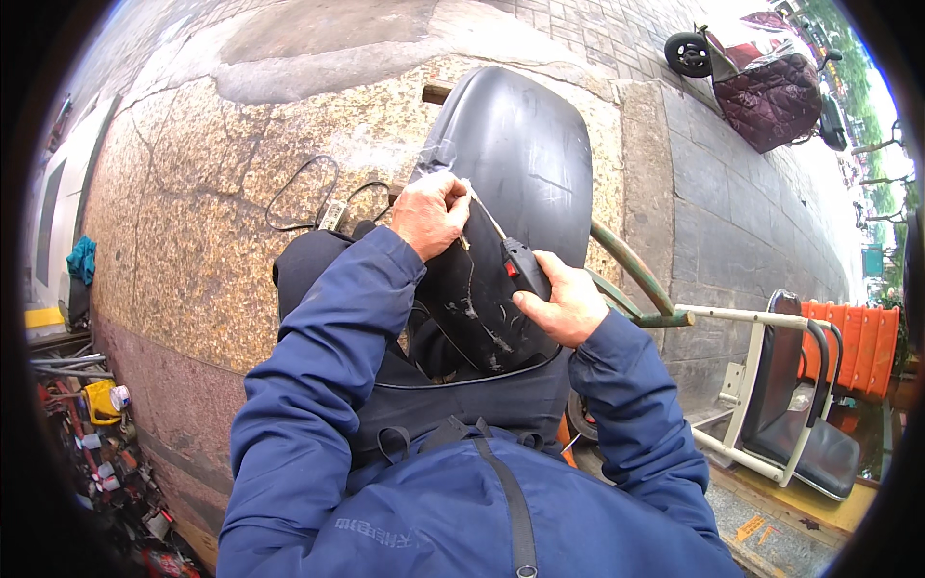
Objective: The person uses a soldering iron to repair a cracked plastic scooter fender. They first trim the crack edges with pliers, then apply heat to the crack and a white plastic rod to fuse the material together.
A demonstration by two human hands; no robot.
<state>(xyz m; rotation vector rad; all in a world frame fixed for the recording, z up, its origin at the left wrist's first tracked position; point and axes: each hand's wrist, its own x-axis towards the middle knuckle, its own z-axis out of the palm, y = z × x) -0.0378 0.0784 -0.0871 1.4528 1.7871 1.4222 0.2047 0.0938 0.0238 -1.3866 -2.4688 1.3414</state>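
Note:
A large black curved piece (525,144), scuffed and shaped like a vehicle seat or shell, lies in front of me over my lap. Along its near part runs a ragged crack line (471,289) with whitish marks. My right hand (567,301) grips the black handle of a soldering iron (523,267) with a red switch. Its thin metal shaft points up and left to my left hand (434,214), whose fingers are pinched at the piece's left edge. What they hold is hidden. Thin smoke drifts by those fingers.
A socket block (332,215) with a looping black cable lies on the stone ground at left. Right of me are a green metal tube (631,265), a white-framed chair (761,385) and an orange plastic barrier (858,347). A covered scooter (766,96) stands far right; mixed parts (111,462) pile up lower left.

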